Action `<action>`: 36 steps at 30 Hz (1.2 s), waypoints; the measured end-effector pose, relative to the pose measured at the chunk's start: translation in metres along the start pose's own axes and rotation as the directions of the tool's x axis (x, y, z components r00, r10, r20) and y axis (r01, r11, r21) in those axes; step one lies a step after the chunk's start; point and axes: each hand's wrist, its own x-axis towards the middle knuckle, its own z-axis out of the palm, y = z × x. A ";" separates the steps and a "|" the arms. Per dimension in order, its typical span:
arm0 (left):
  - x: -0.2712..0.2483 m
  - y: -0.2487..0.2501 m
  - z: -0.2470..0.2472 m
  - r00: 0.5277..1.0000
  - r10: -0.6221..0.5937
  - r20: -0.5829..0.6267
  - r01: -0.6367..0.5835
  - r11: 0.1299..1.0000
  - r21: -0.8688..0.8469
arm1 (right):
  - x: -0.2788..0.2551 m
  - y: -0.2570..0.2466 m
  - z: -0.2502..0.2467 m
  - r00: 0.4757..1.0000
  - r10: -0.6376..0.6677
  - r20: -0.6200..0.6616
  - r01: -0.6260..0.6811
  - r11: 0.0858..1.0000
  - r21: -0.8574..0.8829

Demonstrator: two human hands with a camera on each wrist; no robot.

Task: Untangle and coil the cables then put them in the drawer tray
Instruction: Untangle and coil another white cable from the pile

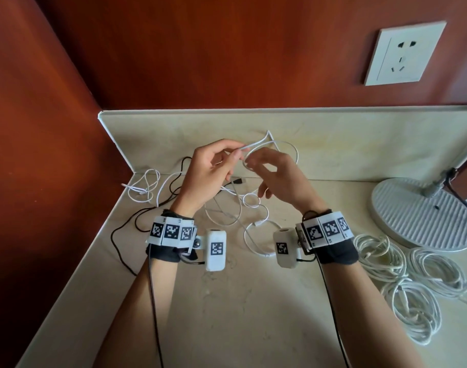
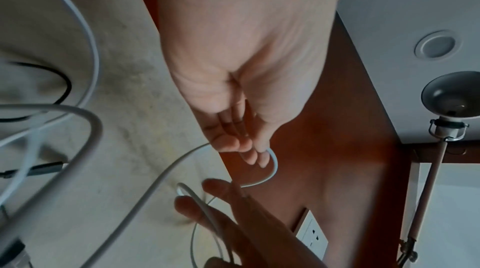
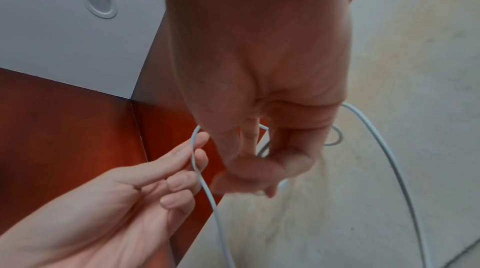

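A thin white cable is lifted above the beige counter, bent into a small loop between both hands. My left hand pinches one strand between thumb and fingertips; in the right wrist view the left hand has the cable running through that pinch. My right hand curls its fingers round the loop. In the left wrist view the loop curves past my left fingertips. A tangle of white and black cables lies on the counter under the hands. No drawer tray is in view.
Several coiled white cables lie at the right, beside a round ribbed lamp base. A black USB plug sits in the tangle. A wall socket is on the red-brown wall. The counter ends at a raised back ledge.
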 end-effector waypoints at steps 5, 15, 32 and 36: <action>0.002 -0.006 -0.001 1.000 -0.020 0.010 0.020 0.999 -0.028 | 0.000 0.000 -0.005 0.993 0.027 0.114 -0.035 0.997 0.070; 0.016 -0.014 0.006 0.991 0.093 0.100 -0.089 0.995 -0.042 | 0.004 0.009 0.005 0.980 0.060 0.188 -0.101 0.970 0.219; -0.007 -0.026 -0.011 0.946 -0.262 0.189 0.121 0.830 0.545 | -0.006 0.000 0.025 0.768 0.335 0.545 -0.019 0.863 -0.505; -0.014 -0.024 -0.009 0.970 -0.203 0.138 0.185 0.974 0.128 | 0.000 0.009 0.039 0.865 0.272 0.422 0.047 0.793 -0.607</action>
